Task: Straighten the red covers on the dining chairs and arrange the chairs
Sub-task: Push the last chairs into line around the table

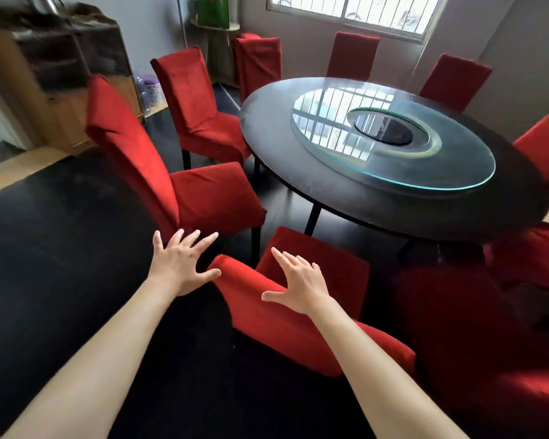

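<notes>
As nine red-covered chairs (203, 198) ring one round bench (267, 128), two hands — left hand (184, 264), right hand (298, 280) — are held spread, each grip empty.

One wide-angle view from the person's head looks forward and down. Both forearms reach in from the bottom edge, so the left hand (184, 264) and right hand (301, 282) sit close to the lens. The nearest chair (286, 315) lies just below; the round counter (298, 172) is farther off, right of centre; the window (355, 11) crosses the top edge. Straight lines bend near the edges.
</notes>
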### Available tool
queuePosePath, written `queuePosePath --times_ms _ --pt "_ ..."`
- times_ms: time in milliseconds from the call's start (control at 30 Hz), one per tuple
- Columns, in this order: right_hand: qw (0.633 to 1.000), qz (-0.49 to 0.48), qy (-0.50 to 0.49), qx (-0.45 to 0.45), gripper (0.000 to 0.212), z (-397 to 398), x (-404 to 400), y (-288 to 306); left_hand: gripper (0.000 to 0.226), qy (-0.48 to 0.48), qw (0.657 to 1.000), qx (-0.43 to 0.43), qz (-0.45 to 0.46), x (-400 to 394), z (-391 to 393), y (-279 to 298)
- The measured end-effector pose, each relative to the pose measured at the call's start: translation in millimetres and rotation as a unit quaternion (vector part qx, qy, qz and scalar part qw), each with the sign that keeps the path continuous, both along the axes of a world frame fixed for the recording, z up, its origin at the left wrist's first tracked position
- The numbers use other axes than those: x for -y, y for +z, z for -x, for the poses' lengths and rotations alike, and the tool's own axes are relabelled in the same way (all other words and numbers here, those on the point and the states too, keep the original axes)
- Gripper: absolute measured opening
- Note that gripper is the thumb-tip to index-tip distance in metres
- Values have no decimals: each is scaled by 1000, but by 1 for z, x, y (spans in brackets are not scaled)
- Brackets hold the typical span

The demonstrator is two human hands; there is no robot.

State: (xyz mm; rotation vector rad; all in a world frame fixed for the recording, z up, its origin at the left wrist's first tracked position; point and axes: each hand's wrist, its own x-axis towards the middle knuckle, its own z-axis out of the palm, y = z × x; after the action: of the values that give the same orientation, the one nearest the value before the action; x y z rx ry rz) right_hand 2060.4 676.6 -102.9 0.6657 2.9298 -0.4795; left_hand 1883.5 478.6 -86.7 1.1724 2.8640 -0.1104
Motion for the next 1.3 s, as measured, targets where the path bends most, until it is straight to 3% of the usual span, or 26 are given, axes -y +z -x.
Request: queuePosePath --times_ms 400,900,1300 --pt "998 -22 -58 -3 96 184 103 -10 84 -48 999 -7 5 89 196 -1" --pt "996 -25 -80 -32 114 404 126 16 92 -112 990 -31 -79 87 433 22" --pt "988 -28 -149 -29 121 550 185 38 102 -177 981 -23 -74 96 603 35"
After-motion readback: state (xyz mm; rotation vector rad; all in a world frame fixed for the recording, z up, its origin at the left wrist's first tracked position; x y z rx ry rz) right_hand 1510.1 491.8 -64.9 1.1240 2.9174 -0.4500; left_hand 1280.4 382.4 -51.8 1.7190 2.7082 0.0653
